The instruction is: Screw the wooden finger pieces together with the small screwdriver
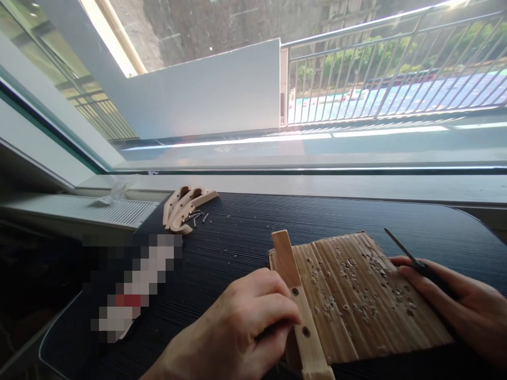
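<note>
My left hand [253,316] is closed with its fingers curled against a pale wooden piece [300,306], gripping its left side. Two round recessed holes show along the wood. This piece lies over the left part of a corrugated cardboard sheet [356,295] that is dotted with many small punctures. At the sheet's right edge, my right hand [455,301] is wrapped round a slim, dark, pointed tool with a black handle [431,274]. Its narrow tip points up and to the left, away from the wood. Whether it is a knife or a screwdriver, I cannot tell.
Several curved wooden pieces [184,208] lie at the far left of the dark table [237,232], with loose screws [197,217] beside them. A blurred-out object [142,290] lies along the left edge. Behind the table are a white sill [336,186] and a window.
</note>
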{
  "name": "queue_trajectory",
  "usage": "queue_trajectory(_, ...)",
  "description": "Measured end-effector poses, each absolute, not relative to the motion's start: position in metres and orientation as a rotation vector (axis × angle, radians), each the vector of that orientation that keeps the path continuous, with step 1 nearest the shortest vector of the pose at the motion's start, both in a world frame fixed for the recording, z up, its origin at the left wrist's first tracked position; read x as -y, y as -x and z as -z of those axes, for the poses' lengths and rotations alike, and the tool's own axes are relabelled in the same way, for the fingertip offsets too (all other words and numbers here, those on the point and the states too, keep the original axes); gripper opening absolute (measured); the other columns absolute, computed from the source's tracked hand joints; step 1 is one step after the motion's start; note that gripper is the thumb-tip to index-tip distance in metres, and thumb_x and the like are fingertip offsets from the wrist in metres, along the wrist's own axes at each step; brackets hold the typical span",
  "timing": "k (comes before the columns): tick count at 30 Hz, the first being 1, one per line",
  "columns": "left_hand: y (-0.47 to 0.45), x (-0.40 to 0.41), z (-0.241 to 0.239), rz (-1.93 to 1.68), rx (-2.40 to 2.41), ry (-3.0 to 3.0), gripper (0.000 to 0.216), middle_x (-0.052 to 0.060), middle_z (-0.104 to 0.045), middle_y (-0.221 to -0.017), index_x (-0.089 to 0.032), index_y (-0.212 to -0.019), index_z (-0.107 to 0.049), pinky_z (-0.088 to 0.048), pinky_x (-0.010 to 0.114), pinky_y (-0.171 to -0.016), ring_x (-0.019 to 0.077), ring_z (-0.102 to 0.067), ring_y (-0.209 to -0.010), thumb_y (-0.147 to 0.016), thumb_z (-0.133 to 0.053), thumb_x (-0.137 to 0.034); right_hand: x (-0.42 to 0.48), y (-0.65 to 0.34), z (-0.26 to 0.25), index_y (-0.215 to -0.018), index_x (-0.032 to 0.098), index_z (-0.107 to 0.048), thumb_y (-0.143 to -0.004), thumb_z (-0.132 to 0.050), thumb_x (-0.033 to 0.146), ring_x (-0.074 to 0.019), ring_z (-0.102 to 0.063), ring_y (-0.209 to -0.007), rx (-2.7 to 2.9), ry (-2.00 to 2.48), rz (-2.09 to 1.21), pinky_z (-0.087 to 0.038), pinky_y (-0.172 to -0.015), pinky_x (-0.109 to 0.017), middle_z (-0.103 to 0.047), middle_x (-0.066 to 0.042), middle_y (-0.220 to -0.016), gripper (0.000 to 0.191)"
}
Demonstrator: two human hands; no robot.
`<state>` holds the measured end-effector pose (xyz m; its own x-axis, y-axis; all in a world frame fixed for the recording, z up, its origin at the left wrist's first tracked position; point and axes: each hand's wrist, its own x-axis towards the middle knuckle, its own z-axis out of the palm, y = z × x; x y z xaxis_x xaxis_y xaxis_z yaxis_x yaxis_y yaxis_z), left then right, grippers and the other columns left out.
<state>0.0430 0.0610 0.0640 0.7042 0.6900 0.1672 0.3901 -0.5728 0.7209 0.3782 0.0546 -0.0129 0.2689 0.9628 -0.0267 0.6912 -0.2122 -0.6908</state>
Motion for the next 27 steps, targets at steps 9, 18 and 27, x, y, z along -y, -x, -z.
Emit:
queue_trajectory(9,-0.050,-0.062,-0.070,-0.525,-0.802,-2.334,0.017,0.006,-0.063,-0.086,-0.020,-0.089,-0.063,-0.051,0.020,-0.077,0.0139,-0.059,-0.083,-0.081,-0.054,-0.007,-0.049,-0.386,0.026,-0.095,0.033,-0.073,-0.068,-0.052,0.066,-0.0239,-0.067,-0.076,1.526,2.013,-0.553,-0.056,-0.066,-0.026,-0.072,0.003,-0.088,0.047)
queue_trajectory(18,-0.058,-0.061,-0.057,-0.719,-0.768,-2.317,0.028,0.004,-0.067,-0.083,-0.020,-0.097,-0.057,-0.049,0.026,-0.076,0.0139,-0.060,-0.079,-0.076,-0.055,-0.002,-0.052,-0.380,0.018,-0.095,0.031,-0.072,-0.068,-0.050,0.066,-0.0259,-0.066,-0.088,1.516,2.010,-0.574,-0.056,-0.066,-0.028,-0.071,0.002,-0.096,0.049)
queue_trajectory(27,-0.059,-0.064,-0.060,-0.639,-0.637,-2.314,0.015,0.004,-0.067,-0.081,-0.016,-0.083,-0.060,-0.045,0.026,-0.078,0.0131,-0.058,-0.079,-0.076,-0.058,-0.003,-0.054,-0.370,0.003,-0.090,0.027,-0.073,-0.067,-0.050,0.063,-0.0273,-0.067,-0.085,1.536,1.973,-0.586,-0.056,-0.064,-0.030,-0.072,-0.001,-0.092,0.049)
